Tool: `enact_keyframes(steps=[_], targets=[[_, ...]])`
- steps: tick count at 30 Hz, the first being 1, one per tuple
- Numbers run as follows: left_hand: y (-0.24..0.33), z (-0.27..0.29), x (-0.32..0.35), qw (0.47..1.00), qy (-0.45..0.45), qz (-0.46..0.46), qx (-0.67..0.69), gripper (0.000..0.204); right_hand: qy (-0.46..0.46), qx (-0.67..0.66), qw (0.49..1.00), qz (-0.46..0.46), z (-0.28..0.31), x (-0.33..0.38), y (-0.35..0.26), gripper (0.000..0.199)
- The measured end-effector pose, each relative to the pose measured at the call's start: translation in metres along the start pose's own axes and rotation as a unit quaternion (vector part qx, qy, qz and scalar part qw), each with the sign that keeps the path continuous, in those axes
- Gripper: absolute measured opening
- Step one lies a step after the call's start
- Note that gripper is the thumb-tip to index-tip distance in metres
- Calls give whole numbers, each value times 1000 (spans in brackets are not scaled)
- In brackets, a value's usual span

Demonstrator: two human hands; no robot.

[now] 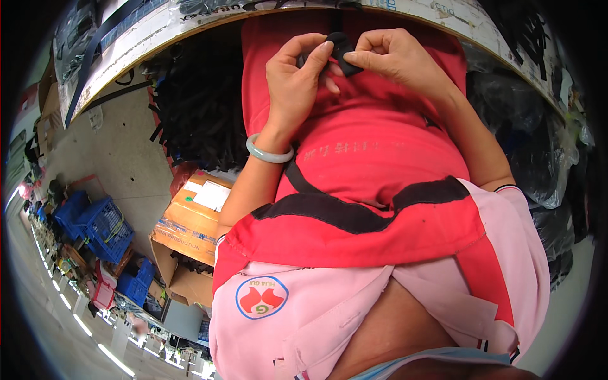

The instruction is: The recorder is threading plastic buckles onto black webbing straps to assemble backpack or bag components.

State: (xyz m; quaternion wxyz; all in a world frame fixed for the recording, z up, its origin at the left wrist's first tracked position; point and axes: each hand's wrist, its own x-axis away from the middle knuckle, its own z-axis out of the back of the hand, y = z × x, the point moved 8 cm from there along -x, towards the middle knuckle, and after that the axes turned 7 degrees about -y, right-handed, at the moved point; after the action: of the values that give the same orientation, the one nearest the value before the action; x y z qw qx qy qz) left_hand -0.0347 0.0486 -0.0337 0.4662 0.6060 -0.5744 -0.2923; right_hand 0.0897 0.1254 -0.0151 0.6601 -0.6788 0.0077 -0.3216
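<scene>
Evidently both hands share one small black piece (342, 56), which sits between them, above the lap. The left hand (296, 76) grips its near side, thumb and bent forefinger closed on it, the other fingers curled beneath. From the opposite side, the right hand (398, 62) pinches its edge between thumb and curled forefinger. Whether the piece is webbing or moulded plastic, I cannot tell.

Under both hands spreads a red apron (380, 142), with a wavy black band (326, 214) lower down, toward the body. A pale bangle (269, 151) circles the left wrist. Below the forearms, a pink shirt (285, 345) shows past the apron.

Just beyond the hands, the edge of a bench (142, 43) bends around to either side, with a dark strap (104, 54) lying across it, left of the left hand. Also left of that hand, under the bench, is a heap of black strips (196, 111). Down beside the left forearm stands a cardboard box (183, 221); farther left are blue crates (104, 229). Right of the right hand, clear plastic bags (522, 126) bulge below the bench.
</scene>
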Motion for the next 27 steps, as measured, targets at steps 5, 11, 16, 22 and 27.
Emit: enact_keyframes(steps=[5,11,16,22,27], targets=[[12,-5,-1,999,-8,-47,10,18,68,-103,992,-2,5,-6,7,22],[5,6,10,999,-10,44,-9,14,-94,-270,956,-61,-19,-10,22,19],[60,34,48,994,-32,83,-66,10,118,10,988,99,35,-17,-7,15],[113,162,120,972,172,26,-156,17,316,561,726,242,113,3,-53,27],[45,214,119,951,307,-3,31,37,314,537,721,303,111,9,-80,18]])
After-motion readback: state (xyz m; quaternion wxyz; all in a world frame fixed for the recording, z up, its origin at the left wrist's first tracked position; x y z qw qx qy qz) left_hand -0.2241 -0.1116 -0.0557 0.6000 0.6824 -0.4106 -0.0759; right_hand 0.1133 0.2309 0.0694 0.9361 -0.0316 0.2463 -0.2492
